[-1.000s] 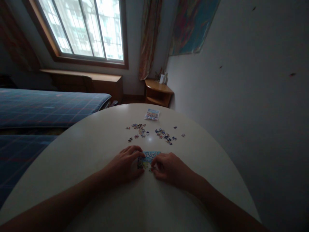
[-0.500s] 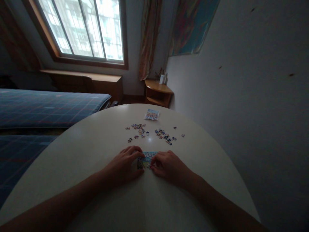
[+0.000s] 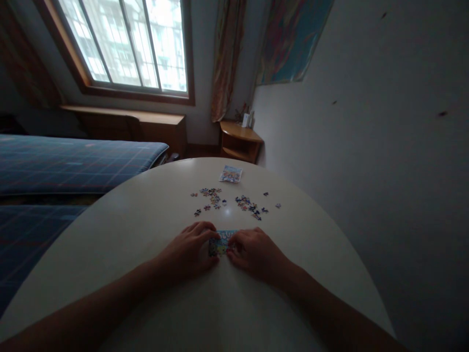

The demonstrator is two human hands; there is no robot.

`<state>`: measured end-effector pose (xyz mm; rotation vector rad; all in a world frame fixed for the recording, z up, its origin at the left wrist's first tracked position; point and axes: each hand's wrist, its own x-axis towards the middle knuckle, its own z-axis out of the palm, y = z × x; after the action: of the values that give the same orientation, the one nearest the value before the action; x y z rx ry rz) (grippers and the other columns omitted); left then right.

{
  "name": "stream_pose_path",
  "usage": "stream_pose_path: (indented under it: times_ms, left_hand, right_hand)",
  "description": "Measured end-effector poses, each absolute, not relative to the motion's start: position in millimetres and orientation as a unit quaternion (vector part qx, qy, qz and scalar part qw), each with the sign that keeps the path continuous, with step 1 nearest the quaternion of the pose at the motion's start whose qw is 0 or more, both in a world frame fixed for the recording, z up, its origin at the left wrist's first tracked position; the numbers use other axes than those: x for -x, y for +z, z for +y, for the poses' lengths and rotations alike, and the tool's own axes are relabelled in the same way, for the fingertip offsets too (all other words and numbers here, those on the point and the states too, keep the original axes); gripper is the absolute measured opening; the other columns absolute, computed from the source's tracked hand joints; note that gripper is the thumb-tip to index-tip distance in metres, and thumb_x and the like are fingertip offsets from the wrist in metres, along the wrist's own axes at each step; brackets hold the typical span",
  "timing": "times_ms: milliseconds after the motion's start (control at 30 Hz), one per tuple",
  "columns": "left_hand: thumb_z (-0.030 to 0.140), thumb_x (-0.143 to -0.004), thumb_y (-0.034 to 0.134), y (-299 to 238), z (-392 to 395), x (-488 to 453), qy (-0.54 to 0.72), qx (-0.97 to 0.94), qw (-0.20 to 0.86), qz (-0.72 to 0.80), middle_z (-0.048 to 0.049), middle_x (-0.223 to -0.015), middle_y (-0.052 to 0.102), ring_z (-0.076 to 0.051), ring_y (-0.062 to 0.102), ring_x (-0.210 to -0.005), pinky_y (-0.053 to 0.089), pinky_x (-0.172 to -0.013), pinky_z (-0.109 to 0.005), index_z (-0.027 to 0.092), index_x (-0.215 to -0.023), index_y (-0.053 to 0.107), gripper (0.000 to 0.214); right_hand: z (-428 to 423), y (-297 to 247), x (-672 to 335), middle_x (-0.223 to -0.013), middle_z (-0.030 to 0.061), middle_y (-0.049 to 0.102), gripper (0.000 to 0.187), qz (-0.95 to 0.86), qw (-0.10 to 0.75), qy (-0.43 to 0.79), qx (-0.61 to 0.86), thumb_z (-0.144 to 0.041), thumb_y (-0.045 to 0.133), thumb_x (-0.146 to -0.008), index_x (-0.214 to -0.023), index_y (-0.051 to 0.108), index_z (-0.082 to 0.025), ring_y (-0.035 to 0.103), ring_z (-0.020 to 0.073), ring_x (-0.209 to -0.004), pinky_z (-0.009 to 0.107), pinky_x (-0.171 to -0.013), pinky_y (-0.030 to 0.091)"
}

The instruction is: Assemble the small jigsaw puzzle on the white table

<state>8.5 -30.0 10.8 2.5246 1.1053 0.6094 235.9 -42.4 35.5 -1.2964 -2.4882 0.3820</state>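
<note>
A partly joined jigsaw puzzle (image 3: 223, 242) lies flat between the person's two hands, its upper strip pale blue with whitish shapes like lettering, its lower part yellowish green. The left hand (image 3: 194, 249) has the puzzle's left end between its parts: a fingertip reaches over the upper edge and the thumb sits at the lower one, so I see it as a light, steadying hold. The right hand (image 3: 254, 252) covers the puzzle's right end, curled, with thumb and forefinger brought near each other over the surface; whether a piece is caught between them I can't tell from here.

Just past the fingers of the left hand, a scatter of loose jigsaw pieces (image 3: 214, 198) spreads out, a few of them strayed toward that hand. Ahead of the right hand lies a second cluster of pieces (image 3: 244, 201), mostly dark blue, with some lone ones off to its right. Farther ahead of both hands, beyond the two groups, rests a small printed packet or card (image 3: 230, 174), pictured in blue and orange.

All of it is on a round white table (image 3: 157, 200), and both forearms stretch across its near side. Well beyond the left hand is a bed with a blue plaid mattress (image 3: 73, 161); farther off, a barred window (image 3: 128, 44) lets in daylight. Straight ahead of the hands, past the table, stands a wooden corner cabinet (image 3: 238, 131).
</note>
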Motion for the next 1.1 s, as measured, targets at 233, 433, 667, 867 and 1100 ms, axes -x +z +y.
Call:
stream_pose_path:
  times_ms: [233,433,667,867,1100]
  left_hand:
    - [0.024,-0.076,0.069,9.3,-30.0,-7.9,0.218,-0.881,0.156,0.39,-0.0084,-0.125,0.058,-0.028,0.057,-0.114,0.046,-0.102,-0.048,0.024,-0.114,0.06,0.039]
    - [0.024,-0.077,0.069,7.3,-29.2,-6.7,0.215,-0.884,0.154,0.387,-0.0082,-0.125,0.057,-0.028,0.056,-0.115,0.046,-0.102,-0.048,0.024,-0.115,0.059,0.04]
    - [0.023,-0.077,0.069,11.2,-30.8,-8.3,0.21,-0.883,0.157,0.389,-0.009,-0.125,0.057,-0.029,0.056,-0.115,0.046,-0.102,-0.049,0.023,-0.114,0.059,0.039]
    - [0.023,-0.076,0.069,12.9,-31.4,-8.5,0.212,-0.883,0.16,0.388,-0.0081,-0.124,0.058,-0.028,0.056,-0.115,0.046,-0.103,-0.048,0.024,-0.114,0.059,0.04]
    - [0.024,-0.076,0.071,7.2,-29.9,-6.6,0.22,-0.883,0.154,0.384,-0.007,-0.125,0.058,-0.027,0.056,-0.115,0.046,-0.103,-0.046,0.025,-0.116,0.059,0.041]
  right_hand:
    - [-43.3,37.0,-238.6,-0.088,0.0016,0.07,0.013,-0.896,0.133,0.101,0.411,-0.014,0.063,-0.083,-0.088,0.071,-0.023,0.062,0.0155,-0.079,0.031,-0.079,0.036]
    - [-41.9,37.9,-242.1,-0.094,0.0039,0.069,0.016,-0.892,0.149,0.111,0.411,-0.014,0.064,-0.083,-0.095,0.071,-0.022,0.061,0.0178,-0.087,0.032,-0.081,0.037]
    - [-40.9,36.8,-243.1,-0.095,0.0025,0.069,0.016,-0.898,0.158,0.109,0.395,-0.012,0.063,-0.085,-0.089,0.073,-0.024,0.06,0.0176,-0.088,0.033,-0.083,0.036]
    - [-41.3,35.7,-241.8,-0.098,0.0024,0.07,0.019,-0.907,0.16,0.101,0.376,-0.009,0.064,-0.082,-0.09,0.072,-0.024,0.059,0.0182,-0.09,0.033,-0.084,0.037]
    - [-40.6,34.5,-243.8,-0.096,0.0015,0.071,0.02,-0.914,0.152,0.102,0.363,-0.009,0.062,-0.083,-0.093,0.07,-0.023,0.059,0.0179,-0.089,0.033,-0.084,0.037]
